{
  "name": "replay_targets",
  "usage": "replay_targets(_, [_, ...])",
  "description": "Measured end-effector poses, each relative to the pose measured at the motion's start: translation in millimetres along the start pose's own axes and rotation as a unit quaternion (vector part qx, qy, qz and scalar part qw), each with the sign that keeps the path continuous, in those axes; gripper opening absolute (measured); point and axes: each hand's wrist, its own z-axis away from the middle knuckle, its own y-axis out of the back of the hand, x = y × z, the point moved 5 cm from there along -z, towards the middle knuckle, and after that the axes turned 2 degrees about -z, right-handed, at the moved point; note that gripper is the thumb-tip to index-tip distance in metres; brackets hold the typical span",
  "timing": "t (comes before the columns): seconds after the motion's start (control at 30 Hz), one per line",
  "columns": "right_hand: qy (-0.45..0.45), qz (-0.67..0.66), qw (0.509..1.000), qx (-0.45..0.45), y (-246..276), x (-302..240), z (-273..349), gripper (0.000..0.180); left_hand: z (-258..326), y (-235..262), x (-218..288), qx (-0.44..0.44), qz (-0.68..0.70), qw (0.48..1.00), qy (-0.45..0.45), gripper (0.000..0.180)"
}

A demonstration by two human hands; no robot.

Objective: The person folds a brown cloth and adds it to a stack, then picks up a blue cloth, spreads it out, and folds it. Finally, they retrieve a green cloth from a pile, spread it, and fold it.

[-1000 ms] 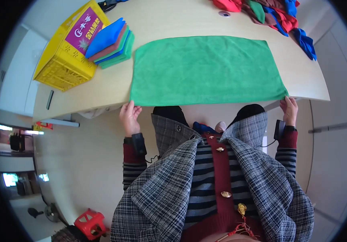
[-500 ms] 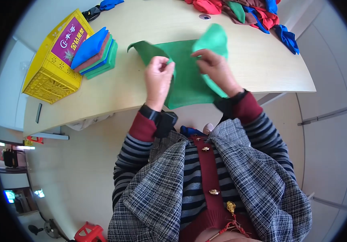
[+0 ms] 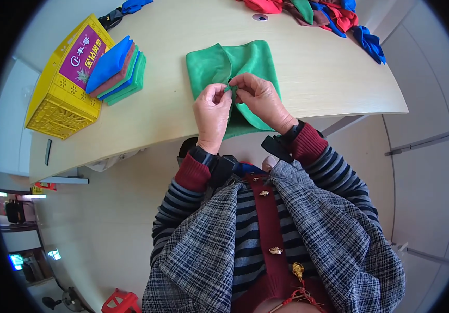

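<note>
A green cloth (image 3: 255,60) lies on the pale table with both its sides folded inward, so their edges come together near the middle. Its near part reaches the table's front edge. My left hand (image 3: 213,112) pinches the cloth at the meeting edges. Close against it, my right hand (image 3: 262,99) pinches the cloth from the other side, the fingertips of both hands almost touching. To the left, a stack of folded cloths (image 3: 111,67) in blue, brown and green leans beside a yellow crate (image 3: 68,107).
Crumpled red, blue, brown and green cloths (image 3: 334,21) are heaped at the far right of the table (image 3: 339,78). A small dark bar (image 3: 48,152) lies near the left front corner. A red stool (image 3: 120,301) stands on the floor, lower left.
My hands have come together at the middle, bringing the cloth's two sides inward. The raised corners have folded down onto the cloth. The view has shifted slightly.
</note>
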Motion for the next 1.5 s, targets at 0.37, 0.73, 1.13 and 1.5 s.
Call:
replay_targets(0.37, [0.082,0.121,0.989,0.006,-2.9,-17.2,-0.3,0.025,-1.3,6.1,14.6,0.01,-0.06,0.996,-0.059,0.008])
replay_targets(0.73, [0.115,0.185,0.976,-0.01,-3.2,-13.4,-7.8,0.026,-3.1,4.5,13.2,0.016,-0.119,0.987,-0.103,0.006])
replay_targets(1.13, [0.099,0.257,0.961,-0.031,4.4,-5.5,-10.5,0.02,-8.0,3.8,-12.7,-0.033,-0.022,0.999,0.036,0.006])
replay_targets(1.5, [0.096,0.283,0.953,-0.037,12.3,-10.1,-39.9,0.017,13.0,12.5,32.5,-0.013,-0.14,0.982,-0.125,0.012])
